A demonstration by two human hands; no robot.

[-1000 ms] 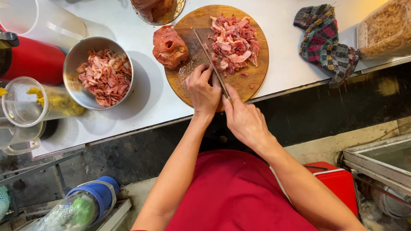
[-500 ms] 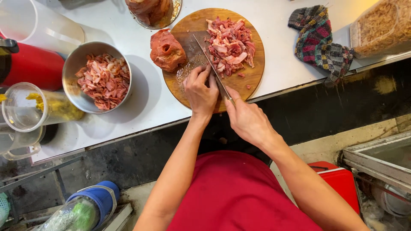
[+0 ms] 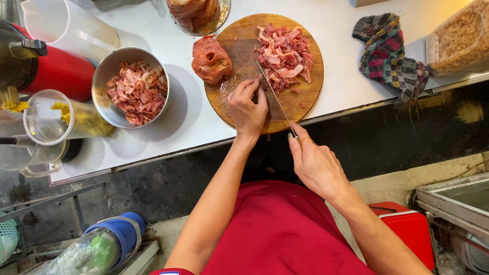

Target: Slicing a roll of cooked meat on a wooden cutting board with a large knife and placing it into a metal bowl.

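Head view looks straight down on a white bench, and the largest thing on it in use is a round wooden cutting board near its front edge. Left of the board stands a steel bowl filled with chopped pink meat, with a red flask and clear plastic jugs beyond it; a knitted checked cloth lies well to the right. On the board, a heap of cut meat strips sits at the far right side, and an uncut reddish meat chunk rests at the board's left rim, partly over the edge. The left hand lies curled on the bare middle of the board, fingertips down on a thin, pale scrap that is hard to make out. The right hand is closed around the handle of a long knife, whose blade runs just beside the left fingers towards the heap. Judging by this, slicing is in hand, between pieces: the next cut would call for bringing the chunk under the left hand, fingertips tucked back from the edge.
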